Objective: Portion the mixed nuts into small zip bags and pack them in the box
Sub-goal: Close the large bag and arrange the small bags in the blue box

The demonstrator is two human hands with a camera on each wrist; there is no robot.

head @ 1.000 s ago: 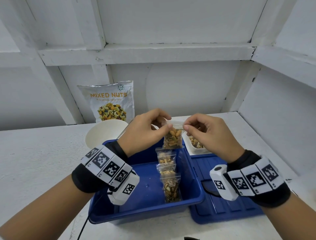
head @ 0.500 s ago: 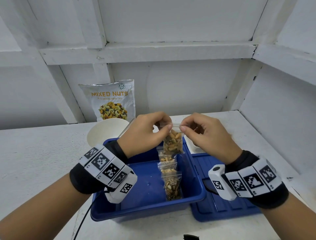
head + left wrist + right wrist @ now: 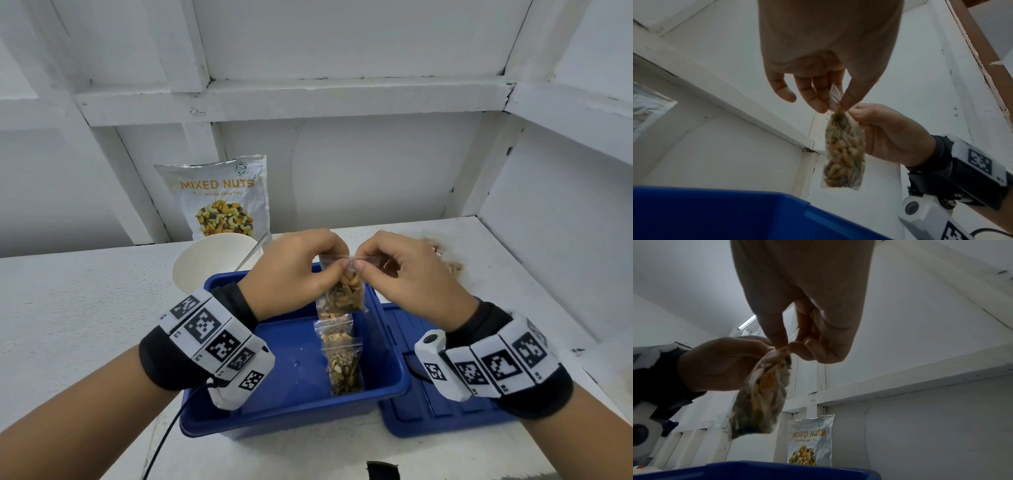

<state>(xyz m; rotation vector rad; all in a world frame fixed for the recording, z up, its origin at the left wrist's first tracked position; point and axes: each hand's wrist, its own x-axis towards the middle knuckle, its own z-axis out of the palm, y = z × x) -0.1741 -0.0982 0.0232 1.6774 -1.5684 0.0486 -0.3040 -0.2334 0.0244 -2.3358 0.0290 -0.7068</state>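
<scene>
White boards and beams wall in the white bench [image 3: 85, 308] I work at. From my head view, my left hand [image 3: 294, 270] and my right hand [image 3: 404, 270] meet above the blue box [image 3: 294, 407], each grip pinching the top edge of one small zip bag [image 3: 342, 294] filled with nuts; the bag hangs over the box's far end. Three filled bags [image 3: 340, 356] lie in a row inside the box, along its right side. Just right of the box lies the blue lid [image 3: 442, 411]. Behind the box stand a white bowl [image 3: 205, 263] with a utensil handle resting in it, and the mixed nuts pouch [image 3: 222, 198] against the wall.

Seen from my left wrist, my thumb and fingertips [image 3: 816, 104] close on the bag's top strip, my right hand pinching beside them, and the bag [image 3: 844, 155] dangles above the box rim [image 3: 735, 211].

Seen from my right wrist, thumb and forefinger [image 3: 777, 335] nip the same strip, the bag [image 3: 762, 395] hanging below, with the pouch [image 3: 810, 441] beyond.
</scene>
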